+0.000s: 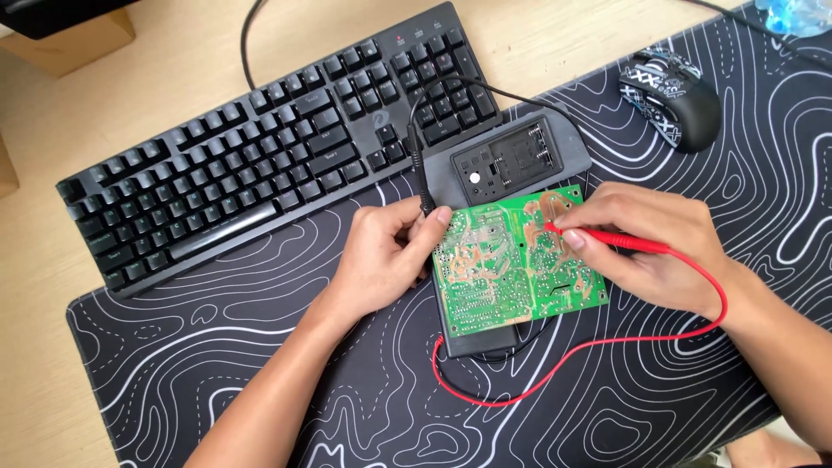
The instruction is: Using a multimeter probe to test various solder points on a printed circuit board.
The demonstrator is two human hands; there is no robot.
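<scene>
Hands work over a green board (518, 260) that lies solder side up on a dark grey case (520, 156), near the middle of a black mat (217, 364) patterned with white contour lines. The right hand (654, 247) pinches a red probe (607, 237) like a pen, fingers closed on its shaft, so the tip can rest on the board's upper right area; its red lead (607, 342) loops loosely below the board. The left hand (386, 256) holds a black probe (425, 186) upright at the board's left edge, thumb and fingers closed around it, seemingly steadying the board as well. The board looks flat and stiff, with shiny, smeared solder traces. Behind sit a black keyboard (260, 165) with matte keys and a rounded mouse (672, 100) with a white pattern, on a pale wooden desk (87, 95).
</scene>
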